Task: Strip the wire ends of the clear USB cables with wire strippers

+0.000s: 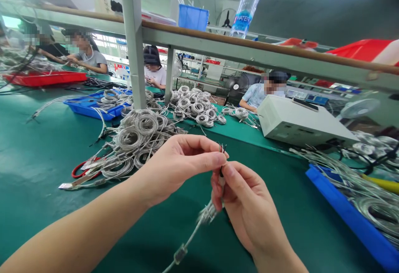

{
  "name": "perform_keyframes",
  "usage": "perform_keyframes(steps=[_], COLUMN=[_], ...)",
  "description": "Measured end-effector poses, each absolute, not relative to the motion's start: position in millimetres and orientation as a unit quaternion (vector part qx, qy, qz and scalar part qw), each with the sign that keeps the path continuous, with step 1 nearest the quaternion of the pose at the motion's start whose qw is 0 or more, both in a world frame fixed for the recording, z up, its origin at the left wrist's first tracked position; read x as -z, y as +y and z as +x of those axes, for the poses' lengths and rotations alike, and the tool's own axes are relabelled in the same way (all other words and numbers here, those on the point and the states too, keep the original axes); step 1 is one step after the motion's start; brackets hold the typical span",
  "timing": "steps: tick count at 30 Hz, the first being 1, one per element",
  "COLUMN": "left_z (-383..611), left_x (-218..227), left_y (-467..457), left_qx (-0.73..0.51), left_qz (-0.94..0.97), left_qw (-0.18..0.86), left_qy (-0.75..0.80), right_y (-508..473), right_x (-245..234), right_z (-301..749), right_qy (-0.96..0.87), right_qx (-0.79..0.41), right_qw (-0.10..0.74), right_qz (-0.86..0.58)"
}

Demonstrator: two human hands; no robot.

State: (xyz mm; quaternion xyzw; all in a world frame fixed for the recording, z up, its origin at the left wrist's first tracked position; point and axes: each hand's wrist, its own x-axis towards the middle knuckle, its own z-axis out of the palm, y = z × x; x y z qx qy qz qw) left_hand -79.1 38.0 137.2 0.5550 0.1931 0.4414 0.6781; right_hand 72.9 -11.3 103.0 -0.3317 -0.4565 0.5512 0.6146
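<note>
Thumb and forefinger of my left hand (pixel 183 161) pinch the thin coloured wires at the stripped end of a clear-jacketed cable (pixel 190 236). Just below, my right hand (pixel 249 202) closes around the same cable near a dark band. Fine wire tips poke up above my left fingertips. From under my right hand the cable runs down toward the bottom edge, past a small cylindrical lump on it. A blurred bunch of the cable hangs beneath my right fingers. Behind my left hand lies a pile of coiled cables (pixel 137 134), with a USB plug (pixel 65 186) at its left end.
A blue tray of cables (pixel 352 219) stands at right, near a white boxy machine (pixel 302 119). More coils (pixel 196 104) lie at the back. A blue tray (pixel 90 109) and red tray (pixel 46 78) are at left. A shelf post (pixel 133 40) rises ahead. Several people sit opposite.
</note>
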Motion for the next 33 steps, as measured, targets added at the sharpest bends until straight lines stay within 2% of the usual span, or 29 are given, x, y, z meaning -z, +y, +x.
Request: perform_keyframes(steps=[4, 9, 14, 24, 33], left_z=[-80, -80, -78, -78, -77], left_x=[-134, -133, -136, -139, -139], left_y=[39, 43, 42, 33, 33], left_qx=[-0.435, -0.419, -0.415, -0.434, -0.450], left_qz=[0.541, 0.542, 0.559, 0.685, 0.659], left_qw=[0.699, 0.709, 0.688, 0.525, 0.538], left_qy=[0.174, 0.166, 0.206, 0.260, 0.273], right_y=[-12, -18, -16, -12, -14], right_x=[-105, -110, -110, -104, -100], right_z=[72, 78, 79, 74, 73], right_qy=[-0.412, -0.406, -0.418, -0.428, -0.448], right_qx=[-0.618, -0.642, -0.616, -0.552, -0.522], right_qw=[0.589, 0.555, 0.573, 0.615, 0.621], right_qz=[-0.317, -0.338, -0.343, -0.366, -0.376])
